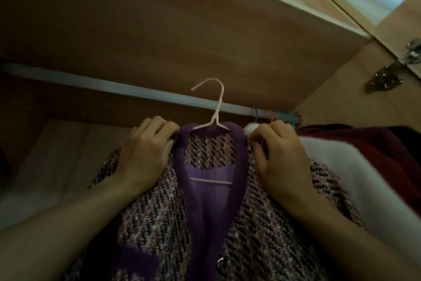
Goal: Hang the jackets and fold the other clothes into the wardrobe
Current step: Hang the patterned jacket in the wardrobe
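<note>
We see a dim, warm-toned view inside the wardrobe; the only bright light enters far above and to the right of our right hand (282,162). Left of our left hand (145,155) the corner sinks into shadow. Everything looks soft and slightly blurred, and straight edges bow toward the frame's borders.
</note>
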Tool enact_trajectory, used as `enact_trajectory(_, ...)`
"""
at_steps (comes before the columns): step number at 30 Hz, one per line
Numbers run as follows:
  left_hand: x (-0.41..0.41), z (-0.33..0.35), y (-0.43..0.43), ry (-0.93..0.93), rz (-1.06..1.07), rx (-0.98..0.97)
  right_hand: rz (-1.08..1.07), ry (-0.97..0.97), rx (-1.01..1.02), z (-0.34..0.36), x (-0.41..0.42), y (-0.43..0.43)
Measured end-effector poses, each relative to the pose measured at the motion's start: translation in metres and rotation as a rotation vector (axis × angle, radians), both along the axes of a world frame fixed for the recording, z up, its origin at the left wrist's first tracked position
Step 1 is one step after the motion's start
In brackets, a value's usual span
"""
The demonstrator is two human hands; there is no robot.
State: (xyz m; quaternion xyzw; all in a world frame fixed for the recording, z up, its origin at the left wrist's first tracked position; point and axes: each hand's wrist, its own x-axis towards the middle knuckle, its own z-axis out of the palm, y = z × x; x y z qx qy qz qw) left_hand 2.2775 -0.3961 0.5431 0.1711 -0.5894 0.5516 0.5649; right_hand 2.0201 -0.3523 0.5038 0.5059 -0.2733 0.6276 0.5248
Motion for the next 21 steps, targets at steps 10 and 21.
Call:
enact_trajectory(10,-0.041,0.058,-0.047,0.039,0.028,0.093,-0.127,-0.036,0.114,0.055,-0.021,-0.020)
enact_trajectory(21,-0.088,0.033,-0.133,-0.010,-0.211,0.253,-0.361,0.025,0.144,0.047,-0.046,-0.034)
